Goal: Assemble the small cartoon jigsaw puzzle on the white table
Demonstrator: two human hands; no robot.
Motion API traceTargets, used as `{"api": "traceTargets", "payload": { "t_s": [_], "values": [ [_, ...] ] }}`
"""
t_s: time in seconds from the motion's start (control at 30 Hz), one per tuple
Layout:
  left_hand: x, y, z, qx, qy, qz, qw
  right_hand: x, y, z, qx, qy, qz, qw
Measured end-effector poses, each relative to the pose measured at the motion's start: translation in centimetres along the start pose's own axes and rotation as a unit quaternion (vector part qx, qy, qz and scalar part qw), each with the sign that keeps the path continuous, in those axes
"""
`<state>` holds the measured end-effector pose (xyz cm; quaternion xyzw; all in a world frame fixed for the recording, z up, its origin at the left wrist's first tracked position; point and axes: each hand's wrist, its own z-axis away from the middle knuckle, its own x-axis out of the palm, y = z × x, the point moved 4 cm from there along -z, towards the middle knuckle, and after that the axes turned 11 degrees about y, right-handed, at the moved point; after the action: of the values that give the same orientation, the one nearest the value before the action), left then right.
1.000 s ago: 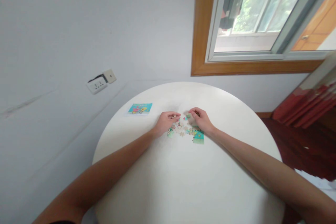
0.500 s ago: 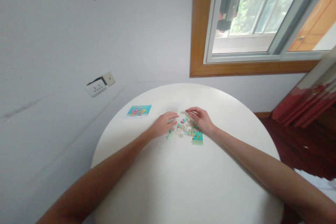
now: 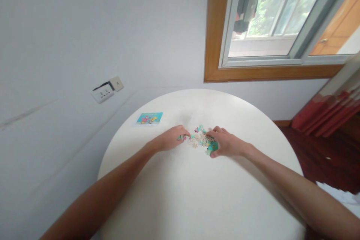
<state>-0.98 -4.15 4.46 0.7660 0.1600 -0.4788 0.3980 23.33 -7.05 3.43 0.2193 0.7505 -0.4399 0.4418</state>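
Observation:
Loose jigsaw puzzle pieces, some pale and some teal or pink, lie in a pile between my two hands. At the left edge of the pile is my left hand, its fingers curved down with several pieces showing by the fingertips. My right hand rests at the right side, thumb apart from the fingers. It spans a joined teal-green section of puzzle and partly covers it. Whether the fingers press on that section is unclear.
A teal picture sheet with cartoon figures lies at the back left of the round white table. Behind the table stand a wall with a socket and a wood-framed window. A red curtain hangs at the right.
My right hand has moved toward me and slightly right, spreading over the joined section. My left hand has shifted slightly left, its fingers curling lower at the pile's edge.

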Motion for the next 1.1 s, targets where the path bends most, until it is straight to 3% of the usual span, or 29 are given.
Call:
{"api": "traceTargets", "payload": {
  "t_s": [0.23,0.47,0.6,0.73,0.87,1.1],
  "values": [
    [-0.9,-2.3,-0.7,-0.112,0.074,0.087,0.987,0.1,-1.2,-0.8,0.033,-0.03,0.016,0.999],
    [-0.7,-3.5,-0.5,-0.256,0.082,0.268,0.925,0.6,-1.8,-1.0,0.039,-0.006,0.09,0.995],
    [-0.8,-3.8,-0.6,-0.275,0.093,0.27,0.918,0.5,-1.7,-1.1,0.058,-0.043,0.078,0.994],
    [-0.2,-4.3,-0.6,-0.311,0.097,0.316,0.891,0.3,-1.6,-1.0,0.07,-0.052,0.074,0.993],
    [-0.3,-4.2,-0.7,-0.288,0.11,0.371,0.876,0.2,-2.2,-0.9,0.081,-0.05,0.073,0.993],
    [-0.7,-4.1,-0.5,-0.269,0.102,0.381,0.879,0.6,-3.0,-0.8,0.11,-0.052,0.036,0.992]
  ]
}}
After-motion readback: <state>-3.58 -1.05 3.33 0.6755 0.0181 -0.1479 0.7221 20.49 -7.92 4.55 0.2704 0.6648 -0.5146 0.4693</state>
